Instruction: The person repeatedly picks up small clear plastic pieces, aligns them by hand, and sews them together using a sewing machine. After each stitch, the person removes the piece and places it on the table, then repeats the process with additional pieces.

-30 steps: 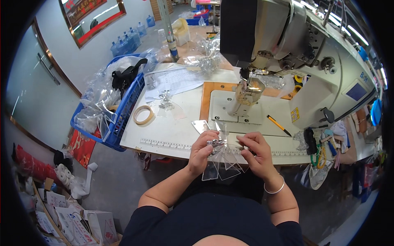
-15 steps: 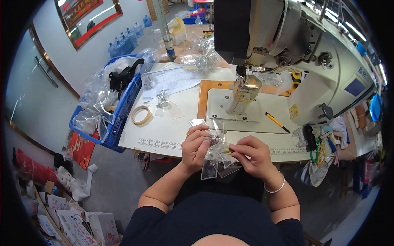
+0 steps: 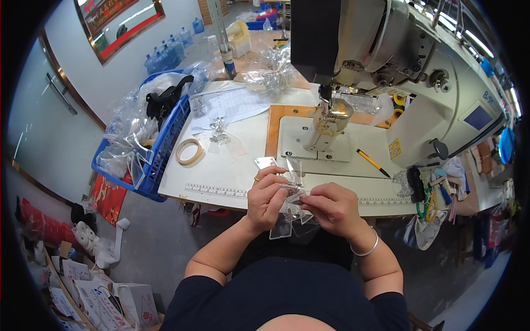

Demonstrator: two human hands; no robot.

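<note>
At the table's front edge, my left hand (image 3: 266, 199) is closed on a bundle of clear plastic pieces (image 3: 293, 166). Some of these flat, shiny-edged pieces stick up past the fingers; others hang below the table edge. Thumb and fingers of my right hand (image 3: 333, 208) pinch together at the bundle's right side, close to the left fingertips. What they grip is too small and covered to make out. Behind both hands rises a sewing machine (image 3: 408, 60), its post (image 3: 326, 129) standing on a pale plate. A yellow pen (image 3: 373, 163) lies to the right.
A tape roll (image 3: 190, 151), small clear plastic parts (image 3: 219, 132) and a paper sheet (image 3: 234, 107) lie on the table's left. Beside it stands a blue basket (image 3: 171, 140) of plastic bags. Scissors and tools (image 3: 428, 196) crowd the right corner. Cartons (image 3: 99, 303) sit on the floor, lower left.
My right hand has shifted slightly left and up, nearer to the left fingers. A small yellowish bit seen at its fingertips before no longer shows. My left hand stays on the plastic.
</note>
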